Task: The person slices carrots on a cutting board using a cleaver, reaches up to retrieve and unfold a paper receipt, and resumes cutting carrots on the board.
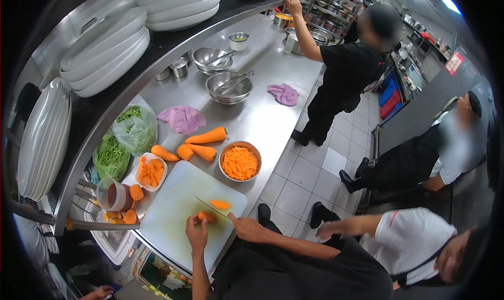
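Note:
My right hand (pixel 248 229) is wrapped round the handle of a knife (pixel 211 206), whose blade lies across the white cutting board (pixel 168 216). My left hand (pixel 197 233) has its fingers bent, pinching a carrot piece (pixel 208 217) close to the blade. On the far side of the blade rests a cut carrot slice (pixel 220 204). Beyond the board stands a metal bowl of carrot strips (pixel 240 162). Whole and cut carrots (pixel 206 135) lie beside it. A white tub (pixel 163 180) at the board's left corner holds carrot chunks (pixel 149 171).
Bags of greens (pixel 113 155), a container of red liquid (pixel 116 196) and carrot ends (pixel 130 216) sit left. Purple cloths (pixel 181 119) and steel bowls (pixel 229 87) are farther back. A plate shelf (pixel 173 43) overhangs the counter. Co-workers (pixel 349 69) stand right, one reaching close by.

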A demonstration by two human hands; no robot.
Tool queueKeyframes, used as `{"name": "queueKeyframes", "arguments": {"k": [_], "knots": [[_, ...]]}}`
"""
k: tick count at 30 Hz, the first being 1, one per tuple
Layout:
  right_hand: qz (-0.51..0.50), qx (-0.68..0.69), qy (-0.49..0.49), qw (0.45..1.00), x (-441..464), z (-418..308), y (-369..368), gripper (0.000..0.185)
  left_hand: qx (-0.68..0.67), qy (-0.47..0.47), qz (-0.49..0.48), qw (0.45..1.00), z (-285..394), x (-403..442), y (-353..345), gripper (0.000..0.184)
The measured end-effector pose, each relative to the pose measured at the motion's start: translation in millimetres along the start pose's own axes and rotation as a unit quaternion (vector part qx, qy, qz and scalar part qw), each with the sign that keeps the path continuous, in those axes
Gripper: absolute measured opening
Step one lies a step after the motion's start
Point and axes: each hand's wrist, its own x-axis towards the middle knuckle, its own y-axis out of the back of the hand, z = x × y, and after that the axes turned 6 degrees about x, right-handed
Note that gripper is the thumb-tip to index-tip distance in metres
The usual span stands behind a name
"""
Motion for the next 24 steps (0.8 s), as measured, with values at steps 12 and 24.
{"name": "queueKeyframes", "arguments": {"k": [12, 24], "knots": [[-0.01, 0.0, -0.007, 1.0, -0.2, -3.6, 3.0, 0.043, -0.002, -0.006, 0.011, 1.0, -3.3, -1.0, -1.9, 0.025], [-0.016, 0.01, -0.026, 0.999, 0.7, -2.7, 1.6, 0.046, -0.018, -0.01, 0.037, 0.999, -5.6, -6.9, -6.9, 0.03]]}}
